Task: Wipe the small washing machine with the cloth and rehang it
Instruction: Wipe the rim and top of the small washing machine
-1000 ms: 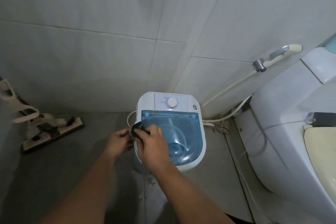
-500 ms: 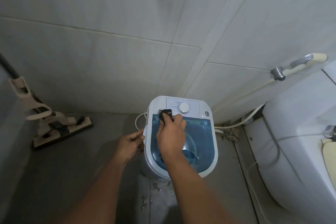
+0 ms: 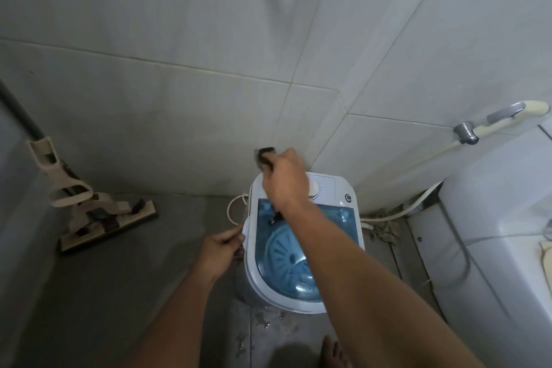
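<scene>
The small white washing machine (image 3: 343,191) with a blue see-through lid (image 3: 286,251) stands on the floor in the wall corner. My right hand (image 3: 285,182) is over its back left corner, shut on a small dark cloth (image 3: 265,155) that sticks out past the fingers toward the wall. My left hand (image 3: 222,251) rests against the machine's left rim, fingers curled on the edge. The white dial (image 3: 313,187) is partly hidden by my right hand.
A beige floor mop (image 3: 98,212) leans at the left on the grey floor. A white toilet (image 3: 490,242) stands at the right, with a bidet sprayer (image 3: 504,119) and hose on the wall. A white cord (image 3: 234,206) loops beside the machine. Water drops lie in front of it.
My right hand has carried the cloth from the lid's left edge back to the rear left corner of the machine. My left hand let go of the cloth and settled on the left rim.
</scene>
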Tool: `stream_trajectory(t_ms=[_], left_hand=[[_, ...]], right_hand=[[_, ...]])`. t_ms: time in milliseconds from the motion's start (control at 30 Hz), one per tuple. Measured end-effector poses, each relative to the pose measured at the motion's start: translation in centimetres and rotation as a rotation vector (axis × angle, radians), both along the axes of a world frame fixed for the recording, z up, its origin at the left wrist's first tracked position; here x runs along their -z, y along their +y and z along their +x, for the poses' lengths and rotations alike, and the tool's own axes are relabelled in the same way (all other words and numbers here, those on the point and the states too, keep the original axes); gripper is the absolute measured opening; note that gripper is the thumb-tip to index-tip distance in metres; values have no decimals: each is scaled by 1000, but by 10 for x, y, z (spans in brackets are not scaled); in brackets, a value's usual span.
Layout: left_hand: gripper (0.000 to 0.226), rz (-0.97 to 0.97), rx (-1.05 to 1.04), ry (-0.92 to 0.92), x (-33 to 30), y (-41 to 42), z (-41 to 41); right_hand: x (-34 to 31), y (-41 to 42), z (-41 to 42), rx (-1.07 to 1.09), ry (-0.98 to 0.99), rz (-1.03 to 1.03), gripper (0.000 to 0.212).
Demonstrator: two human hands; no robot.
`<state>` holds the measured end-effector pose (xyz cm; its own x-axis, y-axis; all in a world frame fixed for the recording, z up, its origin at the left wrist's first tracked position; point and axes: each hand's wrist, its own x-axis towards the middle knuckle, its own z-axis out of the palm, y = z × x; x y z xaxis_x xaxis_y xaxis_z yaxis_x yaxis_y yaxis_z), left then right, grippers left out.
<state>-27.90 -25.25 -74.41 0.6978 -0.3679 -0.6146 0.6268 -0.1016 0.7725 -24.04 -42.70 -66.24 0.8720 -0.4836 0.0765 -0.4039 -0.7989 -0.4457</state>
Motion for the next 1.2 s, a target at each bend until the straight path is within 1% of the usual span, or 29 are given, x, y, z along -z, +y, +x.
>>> stream_trajectory(t_ms=[67, 100, 200, 300, 367, 467, 500, 567, 633, 667, 733, 833, 1000, 1200], left_hand=[[34, -9, 9, -2, -1, 1, 0], [33, -7, 17, -3, -1, 3, 1], [33, -9, 33, 2, 0, 4, 2], [32, -27, 26, 21, -3, 4, 1], [31, -26, 33, 16, -5, 4, 2], [31, -13, 33, 13, -8, 5, 2], [31, -1, 40, 9, -8, 5, 3], [32, 10, 48, 0, -6, 5, 4], [33, 9, 53, -5, -6, 5, 4], [33, 8, 50, -4, -7, 5, 4], [33, 5, 43, 10, -9, 5, 4], [35, -11, 38, 34, -11, 5, 4], [33, -43, 34, 39, -19, 6, 1], [17, -5, 61, 19, -19, 7, 1]], right_hand=[[6, -16, 0, 31, 108, -116, 28], [11, -18, -4, 25, 118, -150, 28], [24, -10, -19, -28, 42, -203, 29], [27, 8, -32, -182, 41, -278, 29], [32, 19, -44, -254, 48, -264, 29], [24, 22, -53, -351, 110, -92, 30], [18, 16, -49, -358, 131, -40, 30], [5, -2, -35, -280, 117, -2, 30], [-2, -17, -23, -170, 118, -41, 29], [-1, -18, -20, -157, 149, -79, 28], [5, -10, -26, -203, 195, -158, 28], [20, 9, -47, -303, 134, -254, 28], [28, 22, -69, -342, 83, -262, 25], [25, 32, -91, -466, 84, -280, 30]])
